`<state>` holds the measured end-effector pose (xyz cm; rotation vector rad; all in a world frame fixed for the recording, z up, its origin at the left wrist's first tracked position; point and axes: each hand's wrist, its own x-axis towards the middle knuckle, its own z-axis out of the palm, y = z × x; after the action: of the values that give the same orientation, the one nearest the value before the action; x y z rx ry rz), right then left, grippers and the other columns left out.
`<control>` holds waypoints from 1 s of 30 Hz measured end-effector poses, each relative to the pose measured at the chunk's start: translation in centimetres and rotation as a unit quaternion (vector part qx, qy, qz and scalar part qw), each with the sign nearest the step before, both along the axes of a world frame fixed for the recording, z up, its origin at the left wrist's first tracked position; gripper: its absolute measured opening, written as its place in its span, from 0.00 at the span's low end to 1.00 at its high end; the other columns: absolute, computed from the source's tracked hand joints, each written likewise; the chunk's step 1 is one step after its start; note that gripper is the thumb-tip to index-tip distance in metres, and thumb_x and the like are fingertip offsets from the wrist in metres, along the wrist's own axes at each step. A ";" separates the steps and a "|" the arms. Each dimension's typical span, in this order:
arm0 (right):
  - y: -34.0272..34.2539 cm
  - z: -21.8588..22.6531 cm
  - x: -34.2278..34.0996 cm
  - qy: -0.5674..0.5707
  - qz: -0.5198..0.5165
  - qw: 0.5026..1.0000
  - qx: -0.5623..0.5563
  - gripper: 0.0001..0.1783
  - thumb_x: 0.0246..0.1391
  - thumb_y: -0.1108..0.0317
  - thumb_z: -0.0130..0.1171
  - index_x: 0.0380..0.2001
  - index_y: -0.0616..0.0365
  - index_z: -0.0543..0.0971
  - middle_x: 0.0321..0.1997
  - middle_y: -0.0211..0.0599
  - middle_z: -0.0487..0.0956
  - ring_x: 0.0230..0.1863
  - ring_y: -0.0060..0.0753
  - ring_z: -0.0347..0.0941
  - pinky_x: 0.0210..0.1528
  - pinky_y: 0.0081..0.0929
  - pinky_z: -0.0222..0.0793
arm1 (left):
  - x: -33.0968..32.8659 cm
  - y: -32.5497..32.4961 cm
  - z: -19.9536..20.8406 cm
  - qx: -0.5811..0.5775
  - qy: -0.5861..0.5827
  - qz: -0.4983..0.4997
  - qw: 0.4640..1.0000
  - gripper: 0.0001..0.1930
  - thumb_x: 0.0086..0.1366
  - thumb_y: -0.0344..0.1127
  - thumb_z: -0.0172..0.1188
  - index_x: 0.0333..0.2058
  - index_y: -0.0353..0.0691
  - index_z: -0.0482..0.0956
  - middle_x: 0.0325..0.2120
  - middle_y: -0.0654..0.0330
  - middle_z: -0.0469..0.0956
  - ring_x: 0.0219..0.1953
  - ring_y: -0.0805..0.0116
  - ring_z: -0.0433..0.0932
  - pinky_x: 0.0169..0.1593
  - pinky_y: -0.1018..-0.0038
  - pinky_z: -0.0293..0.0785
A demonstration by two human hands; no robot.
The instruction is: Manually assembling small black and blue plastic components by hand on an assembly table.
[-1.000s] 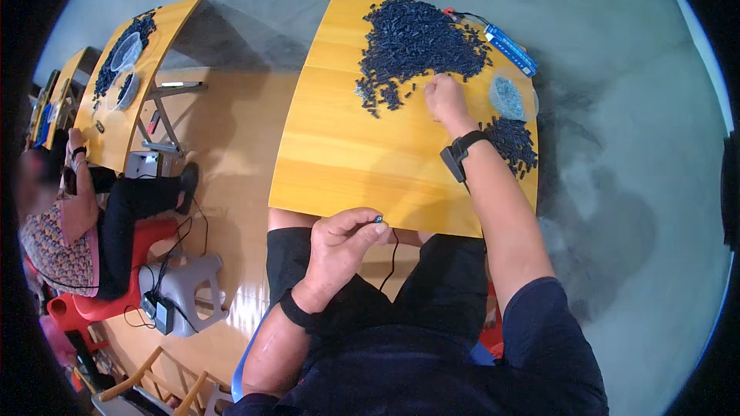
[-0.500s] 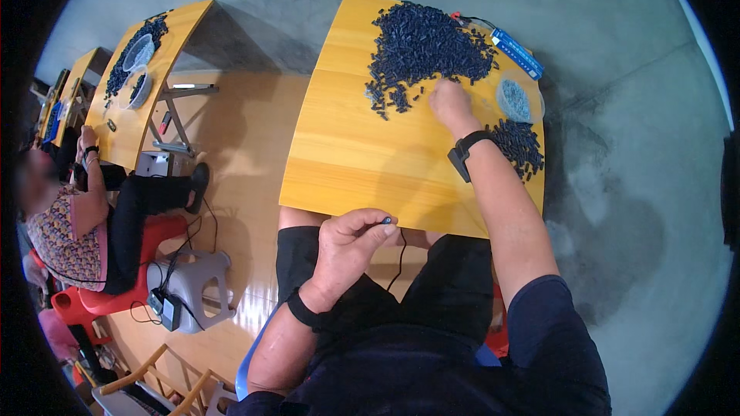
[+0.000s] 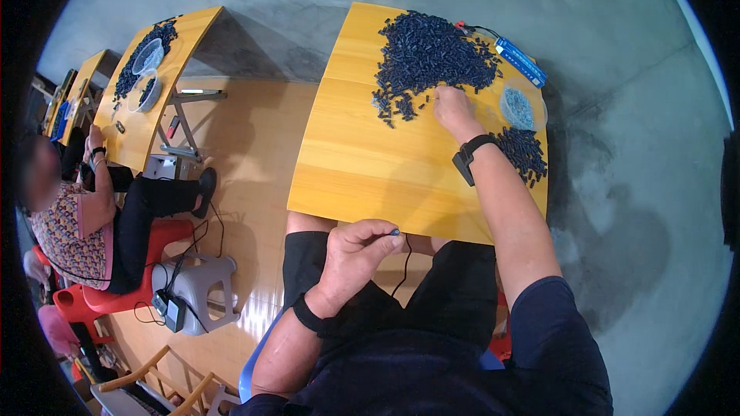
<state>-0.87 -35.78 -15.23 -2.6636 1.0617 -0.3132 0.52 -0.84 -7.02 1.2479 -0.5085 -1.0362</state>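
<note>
My left hand (image 3: 353, 262) is closed in a pinch over my lap, by the near edge of the yellow wooden table (image 3: 347, 158). Between its thumb and forefinger sits a small black cylindrical piece (image 3: 395, 232), one end showing. Farther out, my right hand (image 3: 455, 113) rests at the near edge of a large pile of small black cylindrical pieces (image 3: 432, 48). Its fingers are drawn together, and whatever they hold is hidden. Right of that hand stands a clear plastic tub (image 3: 517, 108) of small pale pieces, with a second, smaller heap of black pieces (image 3: 523, 156) just below it.
A long blue box (image 3: 521, 62) lies at the table's far right corner, beside a thin cable with a red end (image 3: 462, 25). To the left, another person (image 3: 73, 223) sits at a similar table (image 3: 146, 119) holding tubs and black pieces. A grey stool (image 3: 202, 293) stands behind.
The whole view has shifted slightly, so everything sits a little lower and to the right. My right hand stays at the pile's edge; the left still pinches its black piece.
</note>
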 end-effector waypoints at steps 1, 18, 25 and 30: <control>0.1 -0.1 0.1 0.015 -0.006 1.000 -0.006 0.07 0.51 0.70 0.53 0.31 0.61 0.77 0.34 0.57 0.79 0.42 0.61 0.75 0.44 0.49 0.71 | -0.1 0.1 0.0 -0.001 0.006 0.002 1.000 0.05 0.58 0.22 0.64 0.34 0.32 0.81 0.32 0.62 0.82 0.36 0.76 0.78 0.42 0.80 0.76; 10.8 7.7 -5.9 -0.308 0.009 0.817 0.488 0.03 0.56 0.74 0.54 0.30 0.62 0.74 0.22 0.30 0.75 0.18 0.21 0.72 0.21 0.18 0.71 | 0.7 -0.6 1.1 -0.078 -0.079 0.077 0.991 0.06 0.57 0.20 0.63 0.35 0.30 0.82 0.29 0.56 0.82 0.31 0.72 0.80 0.38 0.77 0.78; 18.0 11.6 -9.4 -0.353 0.078 0.646 0.673 0.03 0.57 0.74 0.54 0.34 0.62 0.74 0.24 0.32 0.76 0.21 0.22 0.74 0.22 0.20 0.74 | -0.2 -0.2 1.5 -0.069 -0.161 0.094 0.980 0.07 0.56 0.20 0.64 0.35 0.30 0.82 0.29 0.58 0.82 0.31 0.75 0.80 0.37 0.80 0.77; 19.6 12.2 -10.1 -0.342 0.122 0.611 0.704 0.03 0.56 0.77 0.54 0.35 0.65 0.74 0.28 0.38 0.77 0.22 0.29 0.76 0.23 0.26 0.77 | -0.7 0.4 2.1 -0.061 -0.137 0.085 0.985 0.07 0.56 0.22 0.65 0.35 0.31 0.82 0.28 0.60 0.82 0.30 0.77 0.78 0.36 0.82 0.75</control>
<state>-10.97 -16.21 -3.00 -0.9999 0.3008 -0.2225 -0.14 -0.44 -4.88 1.3072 -0.6550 -0.6830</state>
